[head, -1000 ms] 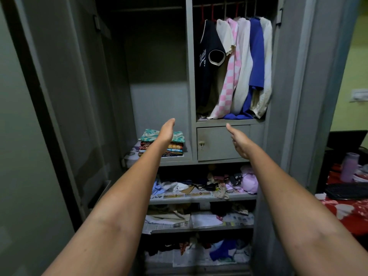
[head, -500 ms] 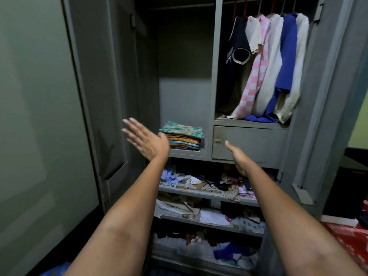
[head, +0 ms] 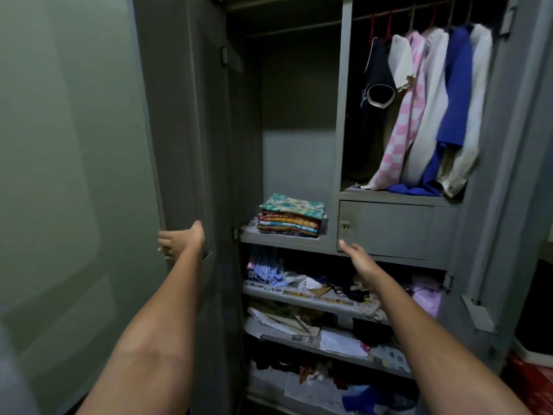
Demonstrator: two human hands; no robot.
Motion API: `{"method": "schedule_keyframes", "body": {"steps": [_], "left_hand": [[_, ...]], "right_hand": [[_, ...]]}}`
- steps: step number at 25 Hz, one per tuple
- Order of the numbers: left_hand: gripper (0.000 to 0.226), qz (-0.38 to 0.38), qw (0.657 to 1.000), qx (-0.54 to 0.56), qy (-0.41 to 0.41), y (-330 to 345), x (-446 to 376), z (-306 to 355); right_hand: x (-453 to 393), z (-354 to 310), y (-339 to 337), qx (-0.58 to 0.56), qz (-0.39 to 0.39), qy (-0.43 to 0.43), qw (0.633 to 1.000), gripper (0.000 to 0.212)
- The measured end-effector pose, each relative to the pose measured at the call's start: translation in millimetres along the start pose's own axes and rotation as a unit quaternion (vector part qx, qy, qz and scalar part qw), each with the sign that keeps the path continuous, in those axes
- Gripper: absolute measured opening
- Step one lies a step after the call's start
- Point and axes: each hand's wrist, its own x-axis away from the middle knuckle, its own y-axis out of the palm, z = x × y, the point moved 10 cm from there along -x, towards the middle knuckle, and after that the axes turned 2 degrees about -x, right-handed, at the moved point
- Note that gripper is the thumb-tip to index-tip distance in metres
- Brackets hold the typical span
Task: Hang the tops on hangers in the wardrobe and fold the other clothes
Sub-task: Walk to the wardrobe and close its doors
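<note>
**Wardrobe: Handling Properties of Garments and Access Conditions**

Landmark: the locked drawer (head: 395,229) in the grey wardrobe (head: 341,115).

Location of task items. The hanging tops (head: 425,109) occupy the compartment directly above the drawer, suspended from a rail (head: 419,9) on hangers. The folded stack (head: 290,215) sits on the shelf just left of the drawer.

Hand state. The left hand (head: 179,241) reaches far left of the drawer, its fingers wrapped over the edge of the left door (head: 185,145); the fingertips are blurred. The right hand (head: 357,259) is relaxed and empty, extended just below the drawer's lower left corner, thumb pointing toward the keyhole (head: 344,226).

Handling judgement. The tops appear light, soft and limp; they likely slide off a hanger if pulled by the hem. Take hold at the hanger neck or the shoulder seams. The stack appears soft and prone to shearing; support it from beneath with both palms rather than pinching one layer.

Surroundings and obstructions. Below the drawer, three shelves hold loose clutter (head: 314,283): crumpled cloth, papers, cables. The tops are packed closely, so any added hanger needs a gap opened on the rail. The left door, standing partly across the opening, narrows access to the stack. The right door (head: 514,175) stands open right of the drawer.
</note>
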Motion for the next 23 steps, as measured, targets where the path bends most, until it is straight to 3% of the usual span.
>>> {"method": "schedule_keyframes", "body": {"steps": [3, 5, 8, 11, 15, 18, 20, 23], "left_hand": [[0.092, 0.06, 0.998, -0.013, 0.026, -2, 18, -2], [0.091, 0.068, 0.994, -0.059, 0.054, 9, 41, -5], [0.092, 0.054, 0.989, -0.1, 0.095, 37, 82, -5], [0.086, 0.012, 0.973, -0.144, 0.181, 73, 125, -1], [0.097, -0.011, 0.91, -0.201, 0.361, 116, 166, 20], [0.114, -0.048, 0.861, -0.241, 0.445, 148, 185, 42], [0.121, -0.076, 0.829, -0.276, 0.481, 170, 198, 54], [0.111, -0.13, 0.793, -0.302, 0.512, 206, 213, 58]], "right_hand": [[3, 1, -25, 0.011, 0.07, -0.025, 0.997, 0.077], [17, 1, -48, 0.037, 0.173, -0.045, 0.983, 0.071], [52, 1, -80, 0.102, 0.355, -0.095, 0.924, 0.065], [93, -8, -104, 0.181, 0.495, -0.131, 0.84, 0.082], [148, -35, -130, 0.254, 0.591, -0.224, 0.732, 0.09], [179, -37, -157, 0.249, 0.654, -0.233, 0.676, 0.088], [185, -33, -180, 0.243, 0.679, -0.198, 0.664, 0.089], [184, -27, -204, 0.22, 0.696, -0.153, 0.666, 0.092]]}}
